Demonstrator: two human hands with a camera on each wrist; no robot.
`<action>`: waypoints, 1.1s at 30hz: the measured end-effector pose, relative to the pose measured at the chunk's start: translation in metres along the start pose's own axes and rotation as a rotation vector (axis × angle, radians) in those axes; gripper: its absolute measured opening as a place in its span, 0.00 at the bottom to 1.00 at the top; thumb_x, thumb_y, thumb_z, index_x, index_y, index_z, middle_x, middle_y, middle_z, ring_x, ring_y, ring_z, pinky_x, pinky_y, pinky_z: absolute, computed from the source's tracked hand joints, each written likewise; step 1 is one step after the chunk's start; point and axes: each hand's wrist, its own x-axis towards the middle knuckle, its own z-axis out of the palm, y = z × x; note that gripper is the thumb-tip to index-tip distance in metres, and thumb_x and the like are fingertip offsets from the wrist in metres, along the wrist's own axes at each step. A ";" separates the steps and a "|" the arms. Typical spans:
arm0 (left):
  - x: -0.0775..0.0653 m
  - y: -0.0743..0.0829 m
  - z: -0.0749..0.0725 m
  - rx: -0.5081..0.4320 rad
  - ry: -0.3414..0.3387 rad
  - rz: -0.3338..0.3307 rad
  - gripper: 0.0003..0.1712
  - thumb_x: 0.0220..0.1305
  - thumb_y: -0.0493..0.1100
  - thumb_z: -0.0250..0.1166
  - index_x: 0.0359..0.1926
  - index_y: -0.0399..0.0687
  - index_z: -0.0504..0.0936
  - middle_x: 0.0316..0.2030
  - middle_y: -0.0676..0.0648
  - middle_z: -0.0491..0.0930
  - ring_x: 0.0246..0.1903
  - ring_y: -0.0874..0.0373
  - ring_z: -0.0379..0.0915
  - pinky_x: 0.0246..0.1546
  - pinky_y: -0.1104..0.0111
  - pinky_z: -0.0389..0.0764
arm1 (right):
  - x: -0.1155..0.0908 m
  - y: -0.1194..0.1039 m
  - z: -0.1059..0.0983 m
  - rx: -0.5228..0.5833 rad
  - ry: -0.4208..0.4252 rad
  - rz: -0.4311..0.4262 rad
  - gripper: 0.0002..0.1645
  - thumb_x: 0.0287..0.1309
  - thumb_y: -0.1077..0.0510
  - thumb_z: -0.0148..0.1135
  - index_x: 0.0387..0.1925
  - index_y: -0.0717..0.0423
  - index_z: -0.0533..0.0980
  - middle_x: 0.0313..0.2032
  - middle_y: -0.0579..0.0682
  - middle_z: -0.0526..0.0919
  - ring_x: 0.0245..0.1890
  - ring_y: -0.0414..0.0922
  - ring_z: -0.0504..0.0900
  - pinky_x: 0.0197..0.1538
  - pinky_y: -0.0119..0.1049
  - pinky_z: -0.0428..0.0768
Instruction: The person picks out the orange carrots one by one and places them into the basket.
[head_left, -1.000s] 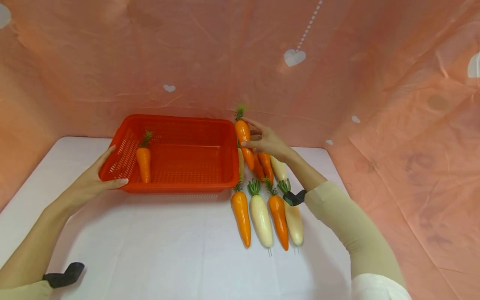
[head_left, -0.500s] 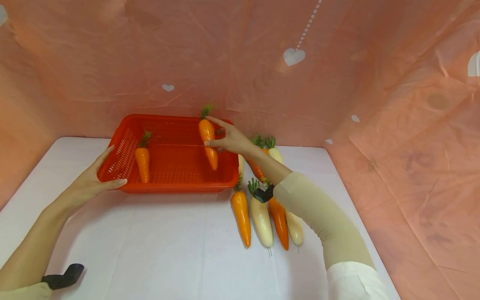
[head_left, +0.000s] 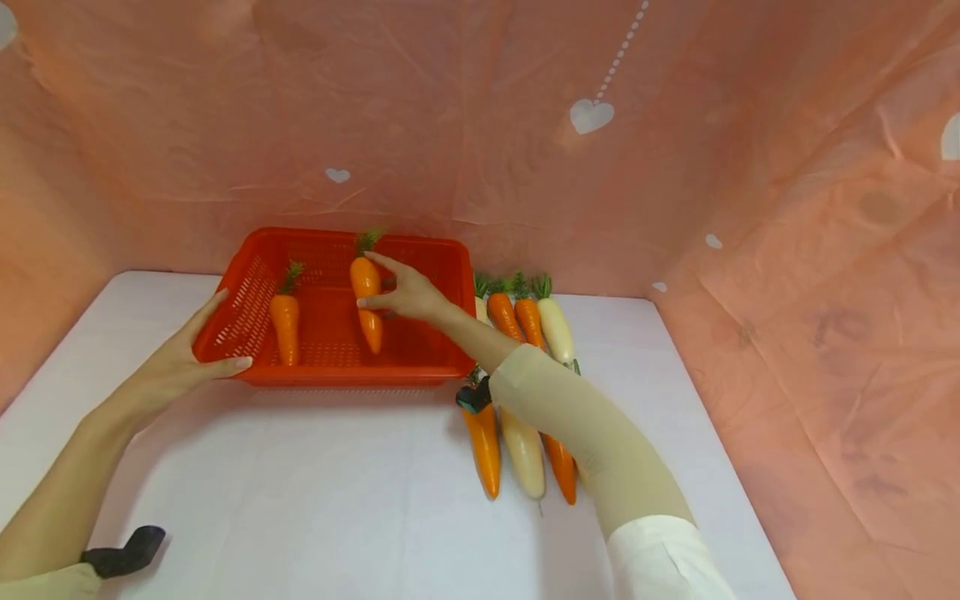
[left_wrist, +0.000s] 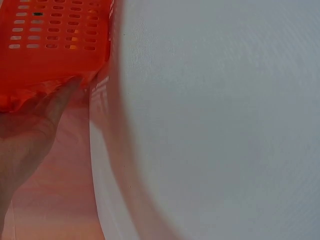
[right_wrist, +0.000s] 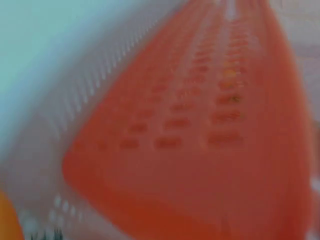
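In the head view a red slotted plastic basket (head_left: 360,375) stands on the white table. My left hand (head_left: 168,362) holds its left end, thumb toward the front and fingers at the side. The left wrist view shows that hand (left_wrist: 32,137) against the underside of the basket's rim. My right hand (head_left: 408,293) pinches an orange carrot (head_left: 365,279) with a green top inside the basket's outline; whether it touches the bottom I cannot tell. Another carrot (head_left: 285,325) lies in the basket's left part. The right wrist view has only the blurred basket (right_wrist: 190,170), without the hand.
Right of the basket lie more carrots (head_left: 504,315) and white radishes (head_left: 556,329) in two rows. My right forearm passes over them and partly hides a front carrot (head_left: 484,458) and a front radish (head_left: 525,458). A pink cloth (head_left: 450,108) hangs behind the table (head_left: 315,500).
My right hand has carried the carrot leftward from beside the basket's right end, over the rim and lower into the basket. My left hand and the basket have stayed in place.
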 end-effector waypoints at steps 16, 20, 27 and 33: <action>-0.003 -0.003 -0.001 -0.017 -0.002 -0.015 0.57 0.68 0.50 0.63 0.77 0.76 0.27 0.78 0.38 0.32 0.69 0.32 0.39 0.63 0.42 0.65 | 0.023 0.005 0.049 -0.202 -0.002 0.071 0.50 0.57 0.53 0.73 0.76 0.43 0.58 0.49 0.53 0.82 0.34 0.41 0.82 0.33 0.29 0.82; 0.001 -0.002 0.000 -0.028 0.002 0.002 0.57 0.68 0.49 0.63 0.77 0.72 0.27 0.78 0.40 0.32 0.70 0.32 0.37 0.64 0.41 0.63 | 0.031 0.005 0.055 -0.234 -0.028 0.098 0.51 0.57 0.53 0.73 0.77 0.40 0.57 0.57 0.52 0.79 0.27 0.41 0.76 0.31 0.26 0.77; 0.004 -0.001 -0.001 -0.020 0.004 0.007 0.58 0.68 0.48 0.63 0.78 0.67 0.26 0.78 0.38 0.30 0.70 0.28 0.36 0.60 0.27 0.52 | 0.039 0.005 0.066 -0.220 -0.063 0.143 0.53 0.55 0.56 0.74 0.77 0.37 0.56 0.47 0.54 0.82 0.22 0.41 0.74 0.28 0.26 0.76; 0.003 0.000 -0.001 -0.002 -0.002 -0.007 0.58 0.68 0.50 0.63 0.78 0.68 0.26 0.78 0.39 0.30 0.70 0.30 0.37 0.59 0.28 0.56 | 0.039 0.006 0.072 -0.290 -0.082 0.143 0.55 0.54 0.53 0.75 0.77 0.36 0.54 0.64 0.50 0.75 0.38 0.42 0.81 0.38 0.25 0.79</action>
